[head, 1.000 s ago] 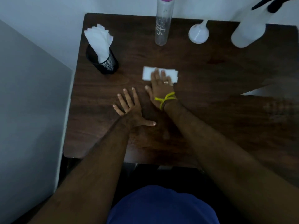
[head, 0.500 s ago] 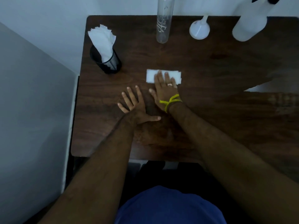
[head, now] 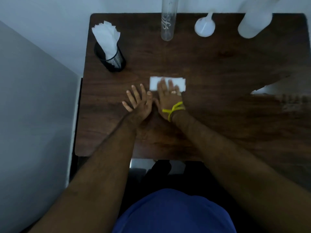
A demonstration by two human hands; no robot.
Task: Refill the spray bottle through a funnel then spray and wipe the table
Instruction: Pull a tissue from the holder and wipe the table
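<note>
Since the earlier frame the left hand [head: 137, 102] has closed in beside the right hand [head: 169, 98] – whose straight fingers press the folded white paper napkin [head: 179, 82] mid dark wooden table [head: 218, 64]; thin, limp, tearable – best pressed flat; left fingers spread, empty

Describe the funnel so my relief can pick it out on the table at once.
Look along the far edge of the dark wooden table, by the wall. Three pale things stand there: a tall clear bottle, then the funnel, then a big white spray bottle at the right. The funnel is the small white one in the middle, mouth down, with a thin spout sticking up.
</note>
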